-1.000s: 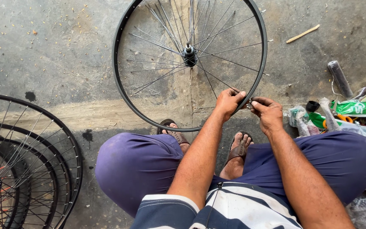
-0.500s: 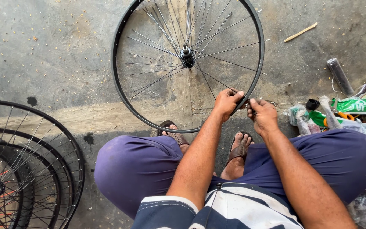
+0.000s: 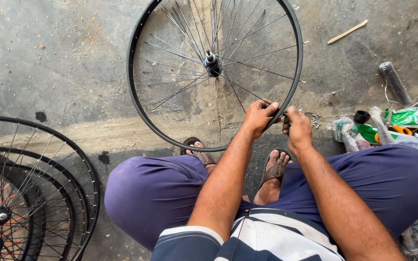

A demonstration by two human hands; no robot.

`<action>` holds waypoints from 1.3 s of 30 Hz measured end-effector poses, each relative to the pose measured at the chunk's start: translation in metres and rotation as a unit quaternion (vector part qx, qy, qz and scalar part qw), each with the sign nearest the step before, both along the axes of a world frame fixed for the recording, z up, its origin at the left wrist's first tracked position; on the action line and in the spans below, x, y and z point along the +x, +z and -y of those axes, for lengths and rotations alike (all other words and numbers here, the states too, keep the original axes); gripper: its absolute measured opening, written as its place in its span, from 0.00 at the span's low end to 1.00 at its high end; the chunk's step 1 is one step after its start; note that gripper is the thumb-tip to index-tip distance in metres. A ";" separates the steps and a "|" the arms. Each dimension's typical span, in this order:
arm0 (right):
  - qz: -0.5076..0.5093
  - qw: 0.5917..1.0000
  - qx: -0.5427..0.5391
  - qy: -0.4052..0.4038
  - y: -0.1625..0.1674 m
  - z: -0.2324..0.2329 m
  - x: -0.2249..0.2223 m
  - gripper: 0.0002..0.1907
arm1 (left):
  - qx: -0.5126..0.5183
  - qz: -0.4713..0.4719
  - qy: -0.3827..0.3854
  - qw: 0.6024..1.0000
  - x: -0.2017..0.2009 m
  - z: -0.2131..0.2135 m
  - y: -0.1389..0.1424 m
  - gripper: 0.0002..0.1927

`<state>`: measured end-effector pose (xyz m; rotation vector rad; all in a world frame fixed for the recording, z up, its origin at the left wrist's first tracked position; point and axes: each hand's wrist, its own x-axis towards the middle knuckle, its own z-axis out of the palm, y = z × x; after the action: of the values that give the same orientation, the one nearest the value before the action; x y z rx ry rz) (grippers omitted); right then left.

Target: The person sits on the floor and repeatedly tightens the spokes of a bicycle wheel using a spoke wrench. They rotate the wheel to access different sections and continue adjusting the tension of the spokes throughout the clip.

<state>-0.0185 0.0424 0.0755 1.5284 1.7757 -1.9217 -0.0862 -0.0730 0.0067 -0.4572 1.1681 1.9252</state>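
Note:
A black bicycle wheel rim [image 3: 134,96] with thin metal spokes and a central hub [image 3: 213,64] lies on the concrete floor in front of me. My left hand [image 3: 258,116] grips the near right part of the rim, where a spoke meets it. My right hand [image 3: 298,128] is closed just beside it at the rim's outer edge, pinching something small that its fingers hide. I sit with knees spread in purple trousers, sandalled feet [image 3: 276,166] under the rim.
Stacked spoked wheels [image 3: 30,193] lie at the lower left. At the right are green packets [image 3: 414,117], plastic bags [image 3: 347,133], a black cylinder [image 3: 394,83] and a small black cap [image 3: 362,117]. A wooden stick [image 3: 347,32] lies at the upper right.
Both hands have stayed at the same spot on the rim, with the right hand shifting slightly at the edge. The view has drifted a little.

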 end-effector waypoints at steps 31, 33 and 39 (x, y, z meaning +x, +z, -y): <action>-0.060 0.997 -0.047 0.013 -0.009 -0.009 -0.001 0.12 | -0.027 -0.008 0.003 1.000 0.000 -0.009 -0.008 0.13; -0.057 0.997 -0.045 0.015 -0.014 -0.013 0.002 0.12 | -0.027 -0.010 0.008 1.000 0.001 -0.010 -0.008 0.13; -0.103 0.980 -0.167 -0.015 -0.017 -0.023 0.002 0.08 | -0.085 -0.044 0.056 0.994 -0.001 -0.013 0.026 0.14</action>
<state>-0.0163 0.0655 0.0583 1.2886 1.4020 -2.3225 -0.0871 -0.0601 0.0324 -0.5434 1.3976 1.9657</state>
